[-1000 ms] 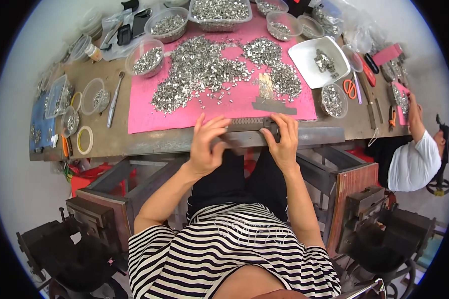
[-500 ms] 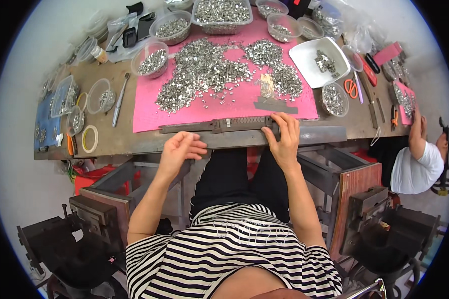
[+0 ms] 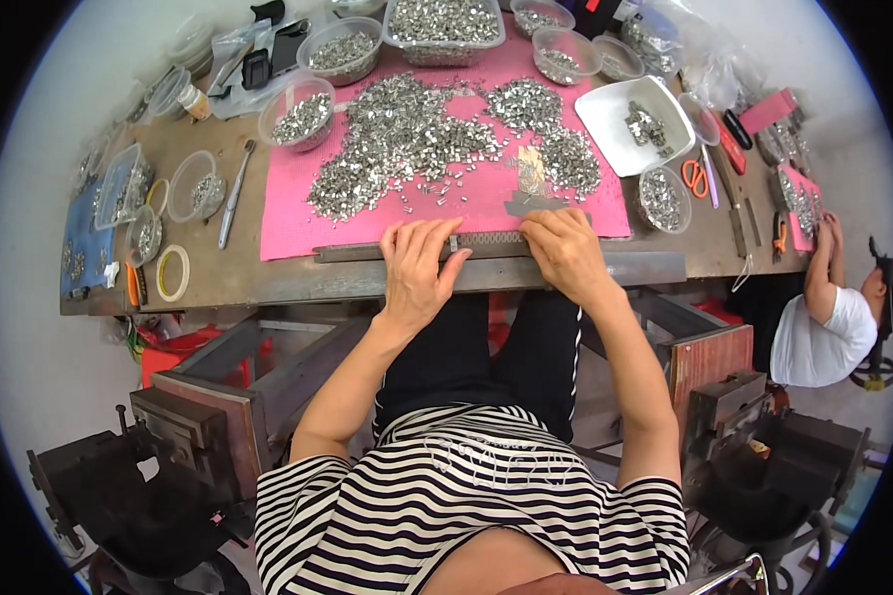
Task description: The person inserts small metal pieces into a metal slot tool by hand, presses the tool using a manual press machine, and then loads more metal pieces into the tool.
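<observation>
left hand [image 3: 417,268] flat, right hand [image 3: 564,253] flat, apart | both on long dark slotted metal bar [image 3: 486,243] | bar along pink mat [image 3: 288,223] near edge, at tabletop [image 3: 238,273] front

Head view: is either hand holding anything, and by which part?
Both hands rest on the long dark metal strip at the pink mat's near edge: left hand left of its middle, right hand toward its right end. Whether either grips it cannot be told.

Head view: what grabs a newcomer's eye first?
The bright pink mat across the middle of the workbench, heaped with small silvery metal pieces. At its near edge, the left hand and the right hand both rest on a long dark metal strip. Tubs of the same pieces line the far side.
</observation>
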A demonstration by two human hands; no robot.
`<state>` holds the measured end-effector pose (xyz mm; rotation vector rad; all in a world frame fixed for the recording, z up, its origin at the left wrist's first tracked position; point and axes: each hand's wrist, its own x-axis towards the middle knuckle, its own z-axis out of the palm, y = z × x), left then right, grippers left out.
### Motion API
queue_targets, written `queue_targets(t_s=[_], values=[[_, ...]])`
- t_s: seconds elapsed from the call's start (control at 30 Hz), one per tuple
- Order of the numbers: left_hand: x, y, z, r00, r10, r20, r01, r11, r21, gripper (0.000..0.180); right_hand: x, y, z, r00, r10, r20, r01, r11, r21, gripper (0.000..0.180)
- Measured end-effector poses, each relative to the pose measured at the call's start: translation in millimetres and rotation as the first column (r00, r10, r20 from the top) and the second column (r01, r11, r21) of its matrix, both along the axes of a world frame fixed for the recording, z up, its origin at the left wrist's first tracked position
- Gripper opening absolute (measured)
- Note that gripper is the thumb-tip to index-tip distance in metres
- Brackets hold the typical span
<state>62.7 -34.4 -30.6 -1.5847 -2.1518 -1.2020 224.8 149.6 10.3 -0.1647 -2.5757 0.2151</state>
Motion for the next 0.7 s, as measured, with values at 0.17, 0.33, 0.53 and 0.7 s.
queue_targets(t_s=[0.17, 0.33, 0.53, 0.7], values=[[1, -1, 4, 0.999, -0.013, -0.032, 0.012, 1.000, -0.015, 0.046, -1, 4, 10, 0.991, 0.098, 0.093, -0.106, 0.991, 0.085, 0.016], [2, -1, 3, 0.999, -0.008, -0.047, 0.007, 1.000, -0.030, 0.044, -4, 4, 23, 0.990, 0.137, -0.036, -0.139, 0.989, -0.057, 0.016], [2, 0, 2, 0.999, -0.008, -0.045, 0.008, 1.000, -0.011, 0.041, 5, 88, 50, 0.922, -0.320, -0.217, 0.317, 0.947, -0.049, 0.013], [4, 1, 4, 1.000, -0.010, -0.018, 0.009, 0.999, -0.044, 0.045, 37, 117, 29, 0.845, -0.498, -0.195, 0.499, 0.865, -0.050, 0.024]])
